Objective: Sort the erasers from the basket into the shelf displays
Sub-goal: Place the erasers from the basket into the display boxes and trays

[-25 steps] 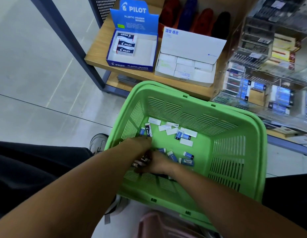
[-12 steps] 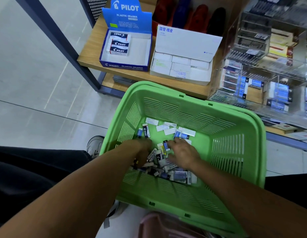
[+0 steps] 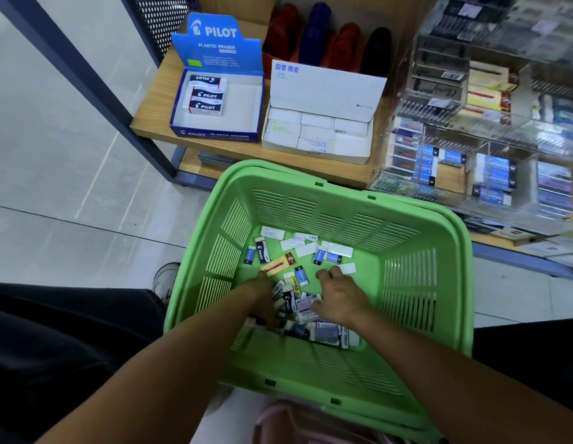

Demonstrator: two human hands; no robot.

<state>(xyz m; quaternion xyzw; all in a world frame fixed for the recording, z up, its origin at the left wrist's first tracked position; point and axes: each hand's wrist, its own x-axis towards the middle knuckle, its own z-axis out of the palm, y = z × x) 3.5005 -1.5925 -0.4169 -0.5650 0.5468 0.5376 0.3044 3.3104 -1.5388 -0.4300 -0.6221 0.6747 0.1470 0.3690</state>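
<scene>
Both hands, left hand [image 3: 262, 291] & right hand [image 3: 341, 296], curled into erasers [image 3: 298, 302] lying every direction, grip unclear

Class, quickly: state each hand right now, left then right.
Left hand: among the erasers, grip cannot be told.
Right hand: fingers curled, grip cannot be told.

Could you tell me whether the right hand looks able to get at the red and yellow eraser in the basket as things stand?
Probably yes: the red and yellow eraser lies uncovered on the basket floor, just ahead of both hands, and the right hand has open space to reach across.
</scene>
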